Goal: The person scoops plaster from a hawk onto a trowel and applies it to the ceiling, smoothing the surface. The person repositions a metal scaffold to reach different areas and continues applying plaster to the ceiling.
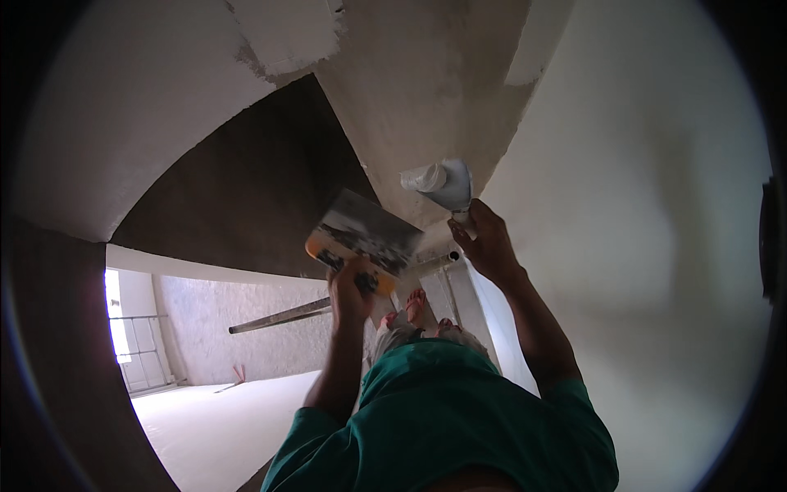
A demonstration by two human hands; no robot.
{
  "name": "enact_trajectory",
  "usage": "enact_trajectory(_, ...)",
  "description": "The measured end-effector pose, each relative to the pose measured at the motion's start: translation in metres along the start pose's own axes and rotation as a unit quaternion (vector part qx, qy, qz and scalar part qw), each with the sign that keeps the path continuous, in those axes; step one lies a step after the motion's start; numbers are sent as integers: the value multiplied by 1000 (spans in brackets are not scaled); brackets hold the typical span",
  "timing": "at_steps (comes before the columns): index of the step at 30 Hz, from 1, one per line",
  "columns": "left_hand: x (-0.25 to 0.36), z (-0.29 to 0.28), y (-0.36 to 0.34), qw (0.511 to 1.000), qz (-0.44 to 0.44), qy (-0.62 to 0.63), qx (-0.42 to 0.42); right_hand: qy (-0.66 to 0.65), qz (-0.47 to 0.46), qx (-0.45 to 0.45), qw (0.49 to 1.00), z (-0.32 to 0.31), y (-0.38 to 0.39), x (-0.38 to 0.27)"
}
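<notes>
My left hand [352, 289] is closed around a wide plastering blade [373, 228], its steel plate tilted upward and an orange edge along the grip side. Grey smears mark the plate. Over to the right, my right hand [490, 248] grips a putty knife [456, 193] by its handle. A lump of white putty [425, 177] clings to that knife's blade. The two tools are apart, with the knife higher and right of the plate. Behind the knife is a bare grey-brown plaster surface [418, 90].
A smooth white wall [623, 246] rises close on my right. My feet [416, 303] stand on a narrow support, with metal poles [283, 316] beside and below. Dark surface [238, 189] spans the upper left. A barred window [135, 344] is far left.
</notes>
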State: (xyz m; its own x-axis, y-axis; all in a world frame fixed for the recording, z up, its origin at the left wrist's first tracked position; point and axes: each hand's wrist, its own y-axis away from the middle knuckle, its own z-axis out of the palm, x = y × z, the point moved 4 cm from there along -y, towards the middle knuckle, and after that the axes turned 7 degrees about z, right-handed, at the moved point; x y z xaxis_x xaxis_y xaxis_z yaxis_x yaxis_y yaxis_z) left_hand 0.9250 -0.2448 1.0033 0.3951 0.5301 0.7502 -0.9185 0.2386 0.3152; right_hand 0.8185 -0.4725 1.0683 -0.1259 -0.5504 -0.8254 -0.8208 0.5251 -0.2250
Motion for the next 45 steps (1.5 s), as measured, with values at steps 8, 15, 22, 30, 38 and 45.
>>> enact_trajectory(8,-3,56,44,972,-100,175,-117,-129,-167,35,977,31,-5,19)
enact_trajectory(15,154,130,-14,975,190,47,-106,56,-118,87,988,46,-3,103)
enact_trajectory(22,446,335,-39,303,877,-367,-65,26,84,75,993,86,115,191)
enact_trajectory(30,500,422,-76,51,821,-542,174,10,188,83,979,91,169,225)
enact_trajectory(38,489,397,-46,103,791,-578,172,-3,210,82,974,79,157,219)
enact_trajectory(45,543,455,0,180,719,-659,130,-24,262,36,964,81,155,218)
